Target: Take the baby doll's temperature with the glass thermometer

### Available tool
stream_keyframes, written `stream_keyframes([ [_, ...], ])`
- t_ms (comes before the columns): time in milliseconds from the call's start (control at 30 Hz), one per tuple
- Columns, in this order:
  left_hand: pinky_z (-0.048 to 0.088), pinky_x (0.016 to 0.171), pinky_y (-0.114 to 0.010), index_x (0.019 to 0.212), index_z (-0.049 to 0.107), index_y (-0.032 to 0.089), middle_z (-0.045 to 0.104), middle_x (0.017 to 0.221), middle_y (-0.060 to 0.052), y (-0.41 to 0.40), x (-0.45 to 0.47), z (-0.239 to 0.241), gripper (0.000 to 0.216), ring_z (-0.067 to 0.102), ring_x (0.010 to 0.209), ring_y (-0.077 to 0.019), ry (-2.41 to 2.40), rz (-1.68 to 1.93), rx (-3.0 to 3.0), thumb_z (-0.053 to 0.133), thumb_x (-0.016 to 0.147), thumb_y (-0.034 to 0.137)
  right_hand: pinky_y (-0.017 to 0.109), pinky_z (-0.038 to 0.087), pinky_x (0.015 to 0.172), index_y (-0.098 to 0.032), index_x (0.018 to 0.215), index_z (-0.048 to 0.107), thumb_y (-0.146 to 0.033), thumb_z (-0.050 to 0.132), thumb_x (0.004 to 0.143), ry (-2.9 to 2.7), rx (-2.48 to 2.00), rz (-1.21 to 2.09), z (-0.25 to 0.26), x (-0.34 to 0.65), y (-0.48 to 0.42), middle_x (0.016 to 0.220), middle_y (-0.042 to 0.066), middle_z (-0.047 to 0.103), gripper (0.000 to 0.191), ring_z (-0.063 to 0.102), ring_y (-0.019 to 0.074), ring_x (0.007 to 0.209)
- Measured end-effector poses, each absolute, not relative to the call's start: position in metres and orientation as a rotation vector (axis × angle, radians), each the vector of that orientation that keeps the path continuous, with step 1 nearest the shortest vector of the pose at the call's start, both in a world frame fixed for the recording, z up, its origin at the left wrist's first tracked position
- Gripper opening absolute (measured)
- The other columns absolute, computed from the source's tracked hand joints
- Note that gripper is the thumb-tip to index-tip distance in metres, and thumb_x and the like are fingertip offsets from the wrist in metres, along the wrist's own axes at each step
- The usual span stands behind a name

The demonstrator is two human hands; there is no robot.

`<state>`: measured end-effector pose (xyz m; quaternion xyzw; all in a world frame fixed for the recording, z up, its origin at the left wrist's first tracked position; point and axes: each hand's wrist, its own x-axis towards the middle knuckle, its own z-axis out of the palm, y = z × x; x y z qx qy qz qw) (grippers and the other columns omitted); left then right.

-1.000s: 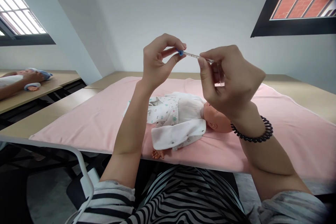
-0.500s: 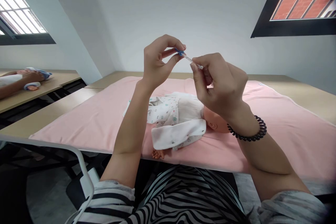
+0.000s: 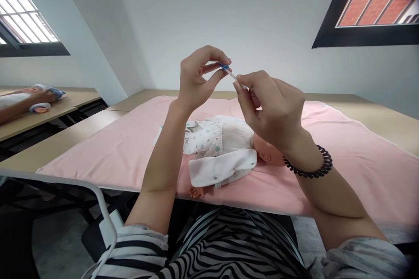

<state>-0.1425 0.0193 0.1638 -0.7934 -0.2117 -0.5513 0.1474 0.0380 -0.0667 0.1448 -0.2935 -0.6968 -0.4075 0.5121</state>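
Note:
Raised above the table, a thin clear stick with a blue end [image 3: 231, 74] looks like a glass thermometer; its markings are too small to read. My left hand [image 3: 199, 74] is closed on the blue end between thumb and fingertips. The clear part is pinched by my right hand [image 3: 270, 107], whose thumb and forefinger hide its far end. Below both hands a baby doll [image 3: 266, 152] lies on its back in a white printed gown [image 3: 225, 163], its head to the right and partly covered by my right hand.
A pink cloth [image 3: 131, 148] covers much of the table [image 3: 340, 103]. On another table at the left, a person's arm [image 3: 19, 107] reaches to a second doll [image 3: 41, 109]. A white curved rail [image 3: 101, 200] stands by the table's front left edge.
My right hand has shifted slightly left and down, its fingertips nearer to the blue end. The left hand has barely moved, and the doll lies as before.

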Motion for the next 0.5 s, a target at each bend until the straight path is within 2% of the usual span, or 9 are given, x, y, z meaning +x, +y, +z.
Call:
stream_keyframes([
  [267, 0.065, 0.089, -0.036, 0.108, 0.053, 0.032, 0.064, 0.109, 0.004, 0.018, -0.144, 0.165, 0.01, 0.071, 0.109, -0.0164, -0.537, -1.626, -2.307, 0.057, 0.101, 0.026, 0.027, 0.035, 0.045, -0.019, 0.082, 0.062, -0.017, 0.053, 0.101, -1.626, -0.58, -1.059, 0.149, 0.039, -0.078, 0.058, -0.003, 0.052, 0.021, 0.046, 0.0103, 0.051],
  [500, 0.066, 0.088, -0.038, 0.109, 0.051, 0.032, 0.063, 0.107, 0.003, 0.021, -0.143, 0.165, 0.007, 0.071, 0.109, -0.0179, -0.54, -1.625, -2.264, 0.054, 0.104, 0.031, 0.028, 0.04, 0.052, -0.02, 0.092, 0.065, -0.025, 0.045, 0.106, -1.661, -0.684, -0.97, 0.145, 0.041, -0.067, 0.061, -0.001, 0.053, 0.025, 0.052, 0.0121, 0.057],
])
